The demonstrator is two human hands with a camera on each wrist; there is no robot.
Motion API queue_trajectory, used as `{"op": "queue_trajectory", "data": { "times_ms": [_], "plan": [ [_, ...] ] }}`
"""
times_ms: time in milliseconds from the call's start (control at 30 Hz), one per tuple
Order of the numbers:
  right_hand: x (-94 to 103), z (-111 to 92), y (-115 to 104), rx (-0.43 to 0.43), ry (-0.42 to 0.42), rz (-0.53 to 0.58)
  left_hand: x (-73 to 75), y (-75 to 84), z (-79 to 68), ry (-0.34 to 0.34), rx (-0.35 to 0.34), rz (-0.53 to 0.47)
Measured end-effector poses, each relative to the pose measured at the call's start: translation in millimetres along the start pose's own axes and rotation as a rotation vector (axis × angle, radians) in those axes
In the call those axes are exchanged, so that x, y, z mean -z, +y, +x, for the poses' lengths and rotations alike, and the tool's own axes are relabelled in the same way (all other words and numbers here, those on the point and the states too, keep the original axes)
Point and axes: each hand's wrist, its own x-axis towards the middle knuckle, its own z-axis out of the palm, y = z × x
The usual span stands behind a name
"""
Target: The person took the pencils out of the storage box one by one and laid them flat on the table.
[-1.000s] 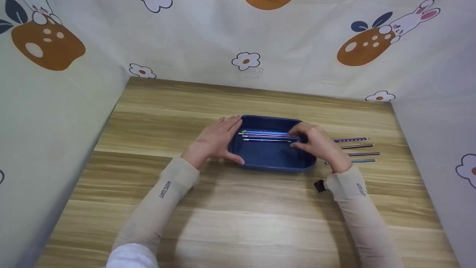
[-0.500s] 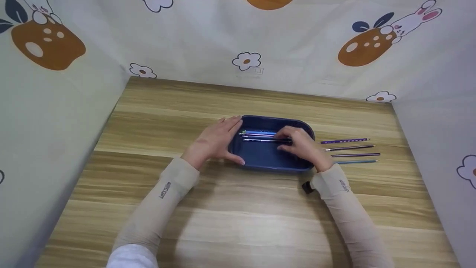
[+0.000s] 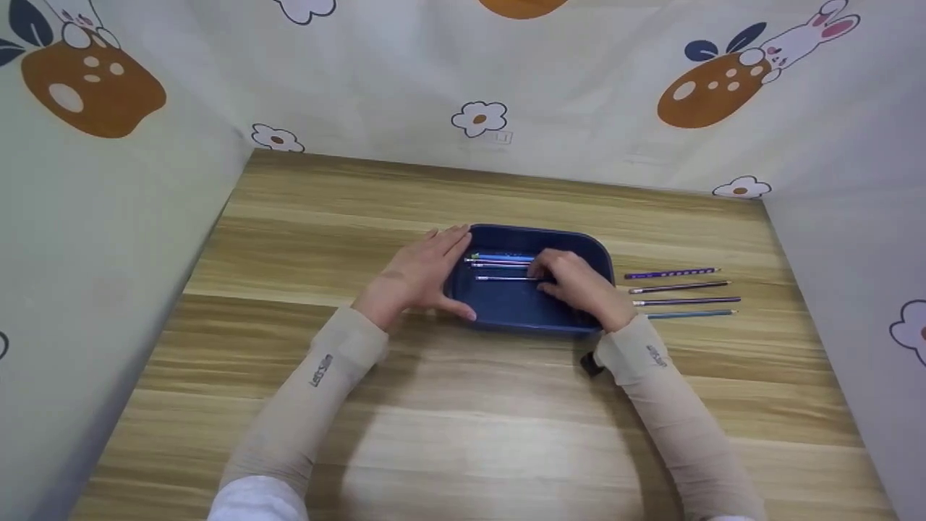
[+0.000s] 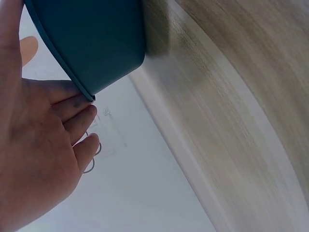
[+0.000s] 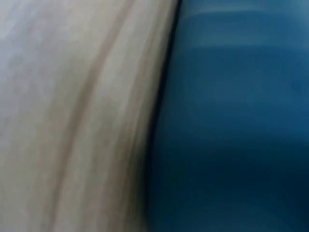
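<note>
A dark blue box (image 3: 532, 312) stands at the middle of the wooden table (image 3: 463, 434). My left hand (image 3: 422, 273) grips its left end, thumb on the near wall and fingers along the far corner. The left wrist view shows that palm (image 4: 38, 145) against the box (image 4: 91, 43). My right hand (image 3: 575, 284) is inside the box, fingers curled onto the nearest pencil (image 3: 503, 278). Two more pencils (image 3: 499, 259) lie beside it toward the far wall. The right wrist view is a blur of the blue box (image 5: 231, 121) and tabletop.
Several pencils (image 3: 680, 287) lie side by side on the table right of the box. Printed fabric walls (image 3: 108, 239) close in the table on the left, back and right. Bare wood stretches between the box and me.
My right hand has slid left along the pencils, from the box's right end to its middle. The nearest pencil has shifted slightly toward me. The left hand has stayed put.
</note>
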Motion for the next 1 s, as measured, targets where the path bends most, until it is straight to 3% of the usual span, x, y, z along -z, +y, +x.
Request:
{"op": "queue_trajectory", "data": {
  "times_ms": [400, 700, 1000],
  "plan": [
    [1.1, -1, -1, 0.026, -0.042, -0.017, 1.7, 1.8, -0.7, -0.004, 0.007, 0.001],
    [3.4, -4, -1, 0.062, -0.002, -0.002, 2.9, 1.1, -0.3, 0.017, -0.024, 0.02],
    [13.8, -13, -8, 0.076, 0.027, -0.015, 1.8, 0.8, -0.8, 0.0, -0.007, 0.008]
  ]
}}
